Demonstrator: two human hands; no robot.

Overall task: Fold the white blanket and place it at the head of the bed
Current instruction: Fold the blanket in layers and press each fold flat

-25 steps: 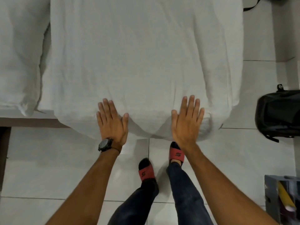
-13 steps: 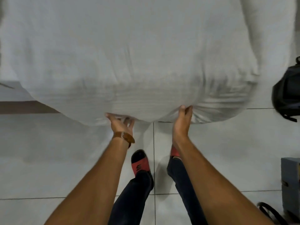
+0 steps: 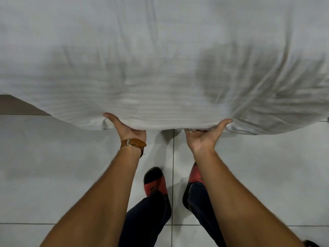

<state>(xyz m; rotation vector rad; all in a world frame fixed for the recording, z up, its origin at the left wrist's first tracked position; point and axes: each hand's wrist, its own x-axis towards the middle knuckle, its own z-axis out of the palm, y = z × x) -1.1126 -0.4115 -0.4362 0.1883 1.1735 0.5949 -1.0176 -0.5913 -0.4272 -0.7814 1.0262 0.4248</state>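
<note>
**Near edge of the white blanket held in both hands**

Pale grey floor tiles [image 3: 53, 166] run under the person's feet, and a brown strip of bed frame [image 3: 16, 106] peeks out at nine o'clock. Everything from ten round to three o'clock is the white blanket [image 3: 160, 59], spread over the bed and spilling off its near side.

The left hand [image 3: 129, 130] and the right hand [image 3: 204, 136] are palm-up and set apart, each thumb on top of the hem and the fingers tucked out of sight beneath it, so both are closed on the blanket's near edge. A brown watch strap [image 3: 134, 142] circles the left wrist.

It looks soft, limp and bulky: the cloth sags between and outside the two grips, and creases fan from the right hand towards two o'clock. I would judge it light enough for two hands but floppy; holds nearer the corners would keep the edge straighter for a fold.

The held edge runs nine to three o'clock. The sheet stretches away towards twelve, though its full length lies beyond view, so the true long axis cannot be told.
</note>
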